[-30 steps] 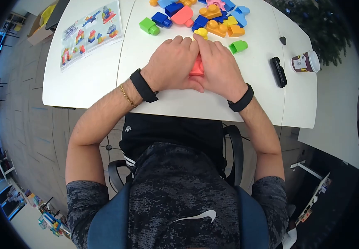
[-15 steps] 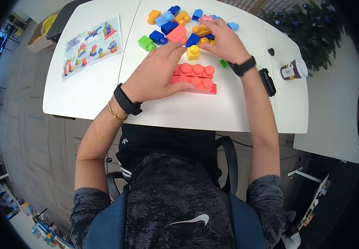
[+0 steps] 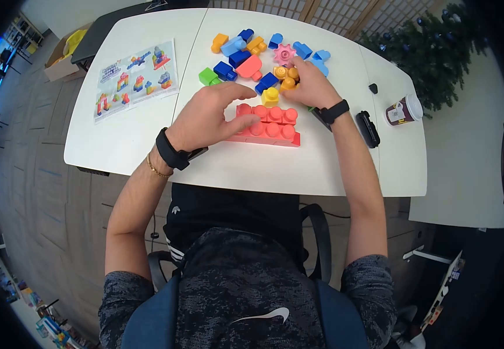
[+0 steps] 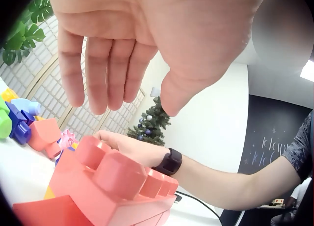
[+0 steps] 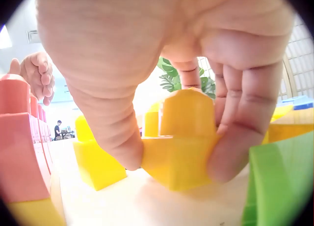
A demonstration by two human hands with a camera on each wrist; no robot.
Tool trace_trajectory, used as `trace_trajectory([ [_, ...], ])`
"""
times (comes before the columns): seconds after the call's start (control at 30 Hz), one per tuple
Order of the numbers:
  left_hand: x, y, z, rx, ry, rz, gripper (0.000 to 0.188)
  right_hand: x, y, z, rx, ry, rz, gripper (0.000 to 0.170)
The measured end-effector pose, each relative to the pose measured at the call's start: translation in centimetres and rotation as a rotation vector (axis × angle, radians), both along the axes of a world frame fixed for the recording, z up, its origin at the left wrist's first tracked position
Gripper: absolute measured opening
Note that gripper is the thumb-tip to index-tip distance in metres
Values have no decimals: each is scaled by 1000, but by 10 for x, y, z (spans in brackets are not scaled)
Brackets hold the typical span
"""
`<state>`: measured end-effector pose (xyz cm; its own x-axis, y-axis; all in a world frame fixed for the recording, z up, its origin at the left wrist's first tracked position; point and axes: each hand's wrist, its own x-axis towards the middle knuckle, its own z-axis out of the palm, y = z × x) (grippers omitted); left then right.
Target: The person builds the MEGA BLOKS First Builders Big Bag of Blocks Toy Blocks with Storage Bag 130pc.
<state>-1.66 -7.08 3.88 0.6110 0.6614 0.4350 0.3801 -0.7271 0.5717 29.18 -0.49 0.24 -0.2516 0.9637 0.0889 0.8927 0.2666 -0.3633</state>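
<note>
The left hand (image 3: 205, 116), seen also in the left wrist view (image 4: 152, 34), is held with spread thumb and fingers over the left end of the joined red bricks (image 3: 266, 135). A gap shows between that palm and the brick studs (image 4: 120, 174). Farther back, the right hand (image 3: 317, 88) has its thumb and fingertips on either side of an orange block (image 3: 286, 74). In the right wrist view the same hand (image 5: 167, 34) pinches the orange block (image 5: 181, 159), which is low over or on the table. A yellow block (image 5: 100, 159) stands beside it.
Loose blue, orange, green and red blocks (image 3: 249, 68) and a pink gear (image 3: 284, 54) lie at the back. A picture sheet (image 3: 135, 81) is at the left. A black case (image 3: 368, 129) and paper cup (image 3: 404, 110) stand at the right.
The hands were together over the red bricks. The right hand has moved away to the back and taken hold of an orange block; the left has drawn leftward, uncovering most of the red bricks.
</note>
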Motion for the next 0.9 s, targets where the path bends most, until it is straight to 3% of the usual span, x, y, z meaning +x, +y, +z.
trace_trajectory([
  [0.07, 1, 4, 1, -30, -70, 11, 39, 3, -5, 5, -27, 86, 67, 66],
  [0.27, 6, 16, 0, -149, -109, 34, 37, 2, -8, 2, 5, 8, 154, 63],
  [0.4, 6, 21, -1, -199, -97, 55, 37, 4, -11, 15, -66, 85, 136, 61],
  [0.47, 7, 28, -5, -118, -163, 68, 51, -2, -25, 36, 112, 195, 153, 60],
  [0.57, 15, 34, -3, 81, -244, 57, 64, -25, -50, 83, 109, 287, 334, 60],
  [0.6, 17, 34, -1, 44, -273, -13, 71, -32, -59, 93, 113, 291, 373, 62],
  [0.63, 18, 34, 0, 40, -269, -17, 71, -38, -65, 101, 111, 296, 367, 62],
  [0.7, 19, 35, 2, -318, -321, -199, 69, -45, -74, 111, 140, 236, 466, 65],
  [0.83, 16, 22, 7, -314, -254, -149, 62, -45, -86, 110, 158, 243, 495, 71],
  [0.9, 18, 16, 4, -271, -368, -15, 54, -49, -96, 109, 182, 341, 378, 66],
])
